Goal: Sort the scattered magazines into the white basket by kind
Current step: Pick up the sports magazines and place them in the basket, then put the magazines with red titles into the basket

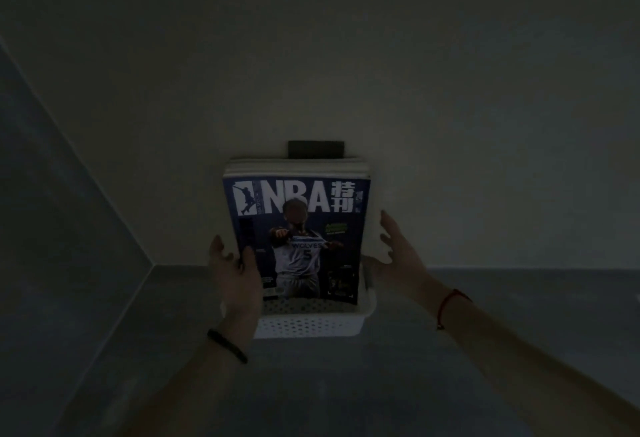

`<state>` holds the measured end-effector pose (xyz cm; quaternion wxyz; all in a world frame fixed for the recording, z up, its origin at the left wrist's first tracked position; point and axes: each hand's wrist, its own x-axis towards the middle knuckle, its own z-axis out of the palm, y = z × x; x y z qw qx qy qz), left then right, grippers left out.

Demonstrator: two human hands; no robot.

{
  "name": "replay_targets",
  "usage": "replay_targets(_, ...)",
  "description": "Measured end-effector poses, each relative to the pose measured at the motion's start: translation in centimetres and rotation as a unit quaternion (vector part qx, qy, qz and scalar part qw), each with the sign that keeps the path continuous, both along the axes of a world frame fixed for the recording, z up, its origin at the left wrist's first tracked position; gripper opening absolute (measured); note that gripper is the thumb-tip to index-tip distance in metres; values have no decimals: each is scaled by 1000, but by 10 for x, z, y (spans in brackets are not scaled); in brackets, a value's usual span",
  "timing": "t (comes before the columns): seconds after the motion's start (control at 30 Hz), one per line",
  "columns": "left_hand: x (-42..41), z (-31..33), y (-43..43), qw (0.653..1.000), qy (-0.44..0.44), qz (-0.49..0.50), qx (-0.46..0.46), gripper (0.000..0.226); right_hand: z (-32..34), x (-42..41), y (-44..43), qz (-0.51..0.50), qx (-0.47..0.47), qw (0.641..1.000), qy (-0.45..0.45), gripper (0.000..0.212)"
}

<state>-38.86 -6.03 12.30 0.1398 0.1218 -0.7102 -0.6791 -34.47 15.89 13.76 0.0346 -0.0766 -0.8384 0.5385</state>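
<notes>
The scene is very dim. A white perforated basket [308, 324] stands on the grey surface against the wall. Several magazines stand upright in it, and the front one is a blue NBA magazine [298, 239] with a basketball player on its cover. My left hand [235, 270] grips this magazine's left edge, thumb on the cover. At the stack's right side my right hand [398, 249] hovers with its fingers spread, holding nothing. Whether it touches the stack I cannot tell.
A dark rectangular object [317, 149] shows on the wall just above the magazines. The pale wall [450, 90] rises right behind the basket, and a side wall [52, 211] closes in at the left. The grey surface [346, 384] stretches toward me.
</notes>
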Motion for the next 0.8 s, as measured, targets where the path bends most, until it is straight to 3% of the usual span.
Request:
replay_targets(0.1,44,4,23,995,89,-38,-19,49,0,40,24,-6,9,999,30,83)
replay_targets(0.2,74,4,62,986,80,-149,-12,38,-4,78,53,-21,-3,999,37,79)
replay_targets(0.3,102,0,123,964,21,-259,-47,36,-5,126,97,-55,11,998,24,78)
replay_targets(0.47,149,-20,245,891,-73,-434,-113,32,-11,214,202,-126,50,991,-9,75)
replay_targets(0.6,186,-32,345,849,-141,-502,-90,35,-22,284,293,-189,113,974,-58,75)
replay_targets(0.7,220,-43,404,815,-223,-532,-61,40,-37,331,349,-232,108,960,-113,77)
replay_targets(0.8,249,-57,451,812,-231,-533,-47,39,-53,365,392,-215,111,959,-146,81)
